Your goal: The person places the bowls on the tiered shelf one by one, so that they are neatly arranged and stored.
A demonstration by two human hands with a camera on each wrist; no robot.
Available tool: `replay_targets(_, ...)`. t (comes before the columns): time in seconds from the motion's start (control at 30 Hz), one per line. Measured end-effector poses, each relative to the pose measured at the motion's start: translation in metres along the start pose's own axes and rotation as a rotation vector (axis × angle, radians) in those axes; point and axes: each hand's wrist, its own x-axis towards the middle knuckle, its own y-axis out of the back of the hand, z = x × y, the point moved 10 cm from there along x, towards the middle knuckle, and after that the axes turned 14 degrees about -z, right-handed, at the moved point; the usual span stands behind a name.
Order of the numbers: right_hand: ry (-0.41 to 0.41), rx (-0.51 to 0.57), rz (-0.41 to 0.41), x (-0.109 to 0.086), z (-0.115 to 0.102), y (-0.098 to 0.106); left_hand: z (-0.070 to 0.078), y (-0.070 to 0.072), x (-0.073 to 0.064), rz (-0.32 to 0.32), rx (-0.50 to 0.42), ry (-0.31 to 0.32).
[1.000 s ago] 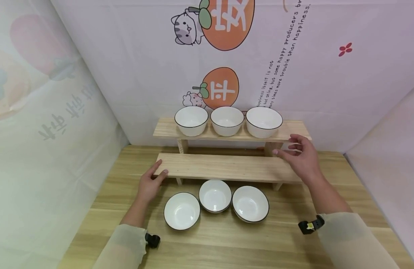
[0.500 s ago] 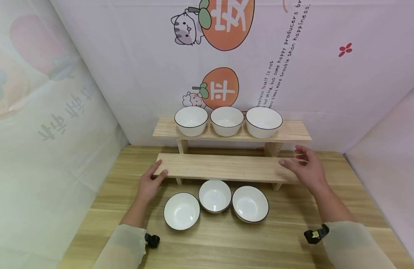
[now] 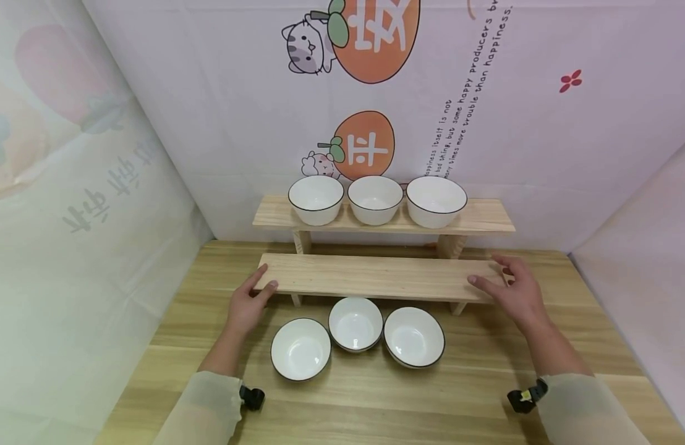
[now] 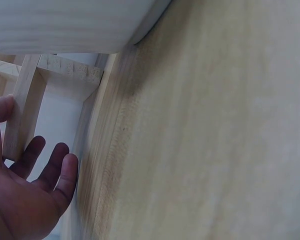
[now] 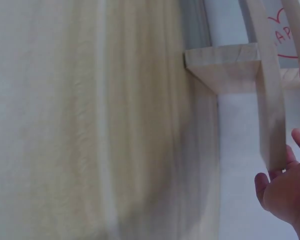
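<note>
Left hand [image 3: 250,303] — half-curled round lower shelf [image 3: 376,277]

Both hands [image 3: 249,304] [image 3: 519,298] at opposite ends of the lower wooden shelf [image 3: 370,276]

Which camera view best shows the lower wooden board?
The head view: the lower wooden board appears from above, nearly whole, its ends partly covered by the left hand and right hand. Each wrist view catches only part, near one end.

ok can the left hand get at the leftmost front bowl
Probably yes: nothing visible stands between the left hand and the leftmost front bowl, though it would likely need to release the lower plank first.
</note>
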Motion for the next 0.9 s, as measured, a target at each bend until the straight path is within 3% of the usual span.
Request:
replay_targets(0.53, -0.097, -0.057, -0.172, 0.002, 0.035, -0.015, 0.0, 0.0, 0.0, 0.015, 0.003, 0.01)
replay_targets(0.9, -0.11, 0.012, -0.186, -0.001, 0.041, -0.021, -0.001, 0.001, 0.001, 0.003, 0.005, 0.015)
